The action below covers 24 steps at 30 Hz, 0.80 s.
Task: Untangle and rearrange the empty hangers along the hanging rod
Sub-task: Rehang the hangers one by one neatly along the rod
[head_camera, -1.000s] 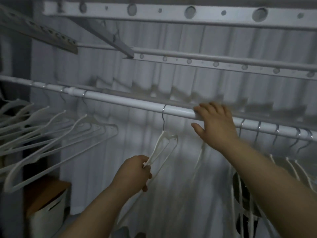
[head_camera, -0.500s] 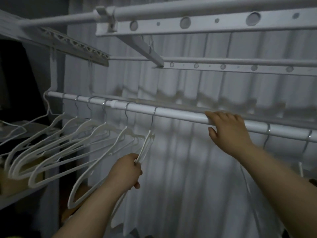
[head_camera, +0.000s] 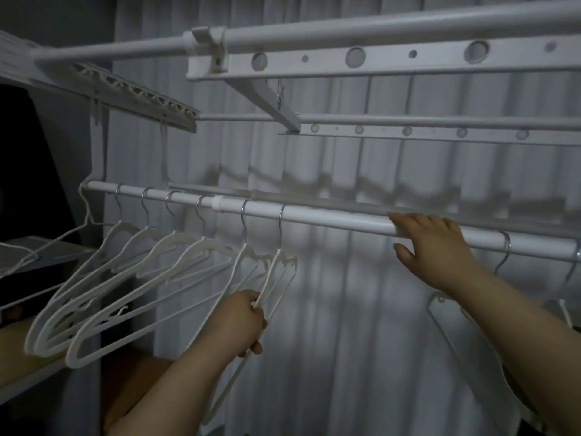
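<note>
So our left hand (head_camera: 242,322), lower middle of the frame, has its fingers curled round the arm of a white hanger (head_camera: 278,272) whose hook sits on the hanging rod (head_camera: 330,218) near the centre. Our right hand (head_camera: 437,250), right of centre, grips that rod, fingers over the top and thumb underneath. Left of the held one, a bunch of white hangers (head_camera: 141,262) hangs on the rod, fanned toward the lower left. A couple more hooks (head_camera: 505,247) sit at the far right, bodies partly hidden behind our arm. Pale curtain (head_camera: 345,309) behind it all.
</note>
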{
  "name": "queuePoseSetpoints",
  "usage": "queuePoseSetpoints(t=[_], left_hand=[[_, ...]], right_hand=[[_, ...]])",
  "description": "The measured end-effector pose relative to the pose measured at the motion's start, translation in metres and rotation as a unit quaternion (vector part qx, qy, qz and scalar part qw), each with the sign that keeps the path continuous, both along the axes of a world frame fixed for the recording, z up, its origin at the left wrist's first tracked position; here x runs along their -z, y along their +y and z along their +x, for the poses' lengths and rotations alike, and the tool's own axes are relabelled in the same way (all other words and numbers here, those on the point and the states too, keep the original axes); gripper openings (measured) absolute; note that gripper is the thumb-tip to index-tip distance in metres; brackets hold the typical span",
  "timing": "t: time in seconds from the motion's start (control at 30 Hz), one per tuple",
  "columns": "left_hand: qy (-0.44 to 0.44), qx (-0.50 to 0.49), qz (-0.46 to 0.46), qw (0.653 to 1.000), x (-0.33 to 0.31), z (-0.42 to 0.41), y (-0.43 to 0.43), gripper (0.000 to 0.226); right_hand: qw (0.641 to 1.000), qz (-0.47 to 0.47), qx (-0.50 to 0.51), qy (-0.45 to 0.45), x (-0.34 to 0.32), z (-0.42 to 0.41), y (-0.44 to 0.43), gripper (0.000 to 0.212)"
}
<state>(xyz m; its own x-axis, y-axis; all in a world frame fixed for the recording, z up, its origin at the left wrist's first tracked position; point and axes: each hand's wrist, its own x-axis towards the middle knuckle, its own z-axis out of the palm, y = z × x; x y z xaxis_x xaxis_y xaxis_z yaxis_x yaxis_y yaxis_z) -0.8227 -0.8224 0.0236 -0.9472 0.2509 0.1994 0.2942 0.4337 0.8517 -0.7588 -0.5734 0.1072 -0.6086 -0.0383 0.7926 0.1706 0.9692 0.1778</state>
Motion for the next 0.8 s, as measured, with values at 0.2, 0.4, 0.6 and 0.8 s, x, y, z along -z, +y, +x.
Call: queuePoseSetpoints(t=[0.2,0.4,0.6,0.8], left_hand=[[0.051,-0.025,-0.069,0.996,0.0,0.0,0.0,0.039],[0.193,-0.132,-0.214,0.948,-0.017,0.018,-0.001,0.055],[0.182,-0.144,-0.199,0.952,-0.02,0.02,0.019,0.055],[0.34,-0.111,-0.032,0.933,-0.015,0.047,0.054,0.047]], right_hand=[[0.999,-0.023,0.003,-0.049,-0.005,0.006,-0.001,0.054],[1.0,0.001,-0.002,0.007,-0.012,0.026,0.015,0.049],[0.996,-0.069,0.049,-0.01,-0.016,0.061,0.052,0.051],[0.993,-0.111,0.043,-0.026,-0.011,0.08,0.075,0.06]])
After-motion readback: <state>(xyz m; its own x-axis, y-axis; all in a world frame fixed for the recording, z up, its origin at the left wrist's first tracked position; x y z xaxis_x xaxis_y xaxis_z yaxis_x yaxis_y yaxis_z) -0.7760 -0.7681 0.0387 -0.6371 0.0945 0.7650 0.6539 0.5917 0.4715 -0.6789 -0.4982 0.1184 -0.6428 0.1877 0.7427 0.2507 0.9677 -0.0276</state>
